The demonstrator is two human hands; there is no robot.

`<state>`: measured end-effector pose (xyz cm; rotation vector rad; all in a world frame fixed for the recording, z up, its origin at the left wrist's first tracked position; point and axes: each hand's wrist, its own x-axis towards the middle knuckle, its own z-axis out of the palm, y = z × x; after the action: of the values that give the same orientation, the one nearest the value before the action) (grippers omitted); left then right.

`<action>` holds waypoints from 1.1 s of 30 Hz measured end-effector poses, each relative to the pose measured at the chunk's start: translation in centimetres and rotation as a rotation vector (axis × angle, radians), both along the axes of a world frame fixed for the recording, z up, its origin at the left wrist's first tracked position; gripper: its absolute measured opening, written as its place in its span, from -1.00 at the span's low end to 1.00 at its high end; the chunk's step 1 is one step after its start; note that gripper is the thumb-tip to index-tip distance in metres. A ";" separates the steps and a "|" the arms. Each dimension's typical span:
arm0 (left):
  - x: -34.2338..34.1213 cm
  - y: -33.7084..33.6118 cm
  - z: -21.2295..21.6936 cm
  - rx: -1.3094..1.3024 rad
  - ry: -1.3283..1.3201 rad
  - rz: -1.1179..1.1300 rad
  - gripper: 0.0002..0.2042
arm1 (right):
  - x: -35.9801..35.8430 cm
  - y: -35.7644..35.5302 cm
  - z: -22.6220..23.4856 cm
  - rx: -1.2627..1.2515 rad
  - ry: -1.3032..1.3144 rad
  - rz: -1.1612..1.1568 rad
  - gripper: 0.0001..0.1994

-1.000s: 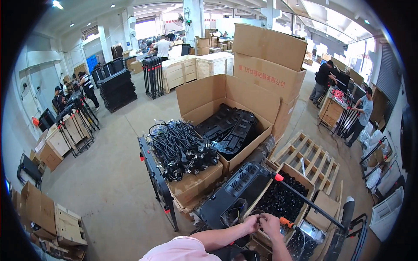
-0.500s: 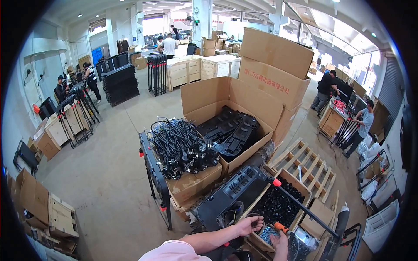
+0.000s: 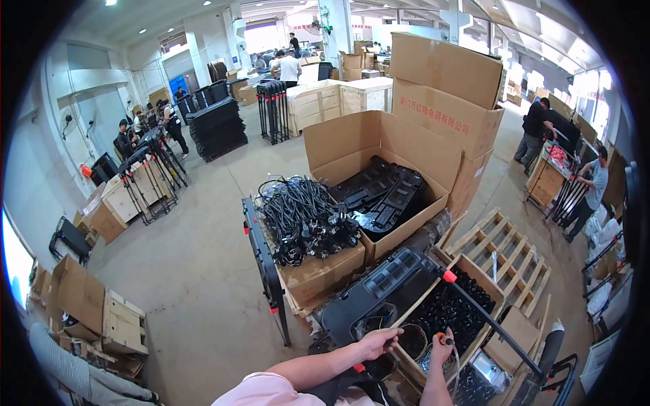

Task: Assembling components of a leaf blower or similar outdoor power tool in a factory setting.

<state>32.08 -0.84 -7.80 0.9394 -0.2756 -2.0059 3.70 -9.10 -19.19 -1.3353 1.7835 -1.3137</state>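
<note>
My right hand (image 3: 440,350) is wrapped round an orange-and-black handheld power driver (image 3: 444,338), from which a pale hose or cord runs down along the forearm. Left of it, my left hand (image 3: 381,343) has its fingers curled together; whatever they pinch is too small to make out. Both hands are above the near end of an open box of small black parts (image 3: 452,308). A round container (image 3: 412,340) sits between the hands, and small bluish screws (image 3: 424,362) lie below the driver. Just beyond my left hand rests a black plastic housing (image 3: 379,287) with vent slots.
Black power cords (image 3: 298,210) are heaped on a carton (image 3: 321,274). Behind, an open cardboard box (image 3: 406,237) holds black panels. A black bar (image 3: 491,321) with a red end crosses on the right, near a wooden pallet (image 3: 504,254). A striped-sleeved person (image 3: 61,362) is at lower left.
The view has swung left, shifting the scene rightward. My right hand has brought the driver up and away from the screws. A person in stripes has come into view at lower left.
</note>
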 end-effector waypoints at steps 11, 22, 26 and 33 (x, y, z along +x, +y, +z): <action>-1.4 3.3 1.1 0.112 -0.049 0.056 -0.76 | -3.9 -7.4 0.4 0.110 -0.016 0.020 -0.61; -0.4 4.2 2.6 0.158 -0.091 0.092 -0.71 | -1.1 -5.3 -3.5 -0.086 -0.202 0.084 -0.29; 0.3 4.3 2.3 0.180 -0.104 0.147 -0.70 | 0.1 -6.1 1.1 0.085 0.153 0.015 -0.41; 0.1 3.9 2.1 0.173 -0.033 0.133 -0.75 | -3.4 -3.1 2.3 0.004 -0.100 -0.028 -0.50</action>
<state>32.22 3.05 -5.67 1.0707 -0.0558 -1.9153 0.32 -12.16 -16.89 -1.2248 1.7416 -1.3660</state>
